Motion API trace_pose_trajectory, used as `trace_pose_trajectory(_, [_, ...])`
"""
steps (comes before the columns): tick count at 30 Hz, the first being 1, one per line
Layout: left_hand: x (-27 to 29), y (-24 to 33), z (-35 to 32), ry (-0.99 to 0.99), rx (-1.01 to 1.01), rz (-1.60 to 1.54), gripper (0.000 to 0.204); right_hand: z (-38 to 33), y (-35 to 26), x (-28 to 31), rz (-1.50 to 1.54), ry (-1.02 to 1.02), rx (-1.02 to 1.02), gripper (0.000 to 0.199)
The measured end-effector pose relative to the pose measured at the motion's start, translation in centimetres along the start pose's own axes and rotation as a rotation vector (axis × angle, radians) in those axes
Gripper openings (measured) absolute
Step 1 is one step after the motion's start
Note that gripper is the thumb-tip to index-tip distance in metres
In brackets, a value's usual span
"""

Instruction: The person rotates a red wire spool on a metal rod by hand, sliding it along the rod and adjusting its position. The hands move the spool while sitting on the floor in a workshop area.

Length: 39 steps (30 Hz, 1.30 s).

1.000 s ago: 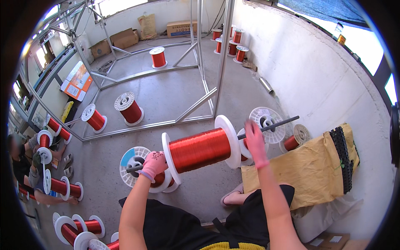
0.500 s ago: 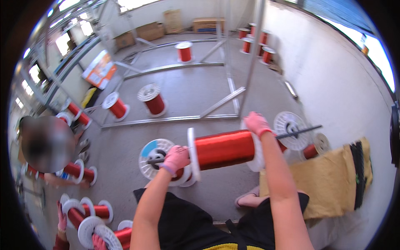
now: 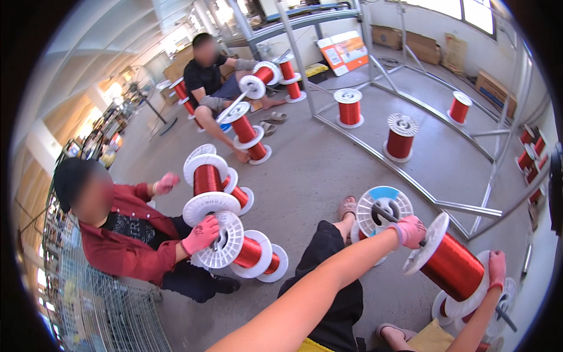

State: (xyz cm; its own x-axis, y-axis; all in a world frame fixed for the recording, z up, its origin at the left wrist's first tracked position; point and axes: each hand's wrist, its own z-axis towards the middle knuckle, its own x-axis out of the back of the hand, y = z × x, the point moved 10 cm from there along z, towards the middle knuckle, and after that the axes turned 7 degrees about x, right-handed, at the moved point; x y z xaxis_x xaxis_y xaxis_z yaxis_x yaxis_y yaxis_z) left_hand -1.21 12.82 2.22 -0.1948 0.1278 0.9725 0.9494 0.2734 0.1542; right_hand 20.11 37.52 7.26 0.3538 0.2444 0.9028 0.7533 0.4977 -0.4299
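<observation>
A large spool of red wire (image 3: 453,267) with white flanges lies sideways on a dark rod (image 3: 384,214) in front of me. My left hand (image 3: 412,230), in a pink glove, is closed around the rod beside the spool's left flange. My right hand (image 3: 497,268), also gloved, grips the rim of the right flange; some of its fingers are hidden. Under the rod's left end stands a white-flanged spool with a blue label (image 3: 396,192). Near its right end another white spool flange (image 3: 508,296) shows, partly covered by my forearm.
To my left, a person in a red shirt (image 3: 129,234) handles a spool on stacked spools (image 3: 249,249). Farther off, another person in black (image 3: 202,76) sits by more spools. A metal floor frame (image 3: 404,182) surrounds several upright spools. Tan cloth (image 3: 431,338) lies at lower right.
My view has swung left, bringing the two people into sight and shifting the spool toward the lower right. My hands still hold the rod and the spool's right flange.
</observation>
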Motion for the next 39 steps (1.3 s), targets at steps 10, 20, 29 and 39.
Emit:
trace_pose_trajectory(10, [-0.5, -0.9, 0.1, -0.026, 0.065, -0.009, 0.029, -0.4, -2.0, 0.2, 0.001, -0.002, -0.018, 0.04])
trace_pose_trajectory(20, [-0.3, -0.9, -0.1, -0.012, 0.057, -0.027, 0.029, -0.1, -1.4, -0.2, -0.006, -0.011, -0.003, 0.038])
trace_pose_trajectory(29, [-0.1, -0.5, -0.3, 0.006, 0.034, -0.005, 0.027, -1.0, -2.3, 0.3, -0.04, -0.022, -0.025, 0.039])
trace_pose_trajectory(39, [-0.8, -1.2, 0.1, -0.016, 0.072, -0.005, 0.029, -0.6, -2.3, -0.2, 0.011, -0.034, -0.007, 0.038])
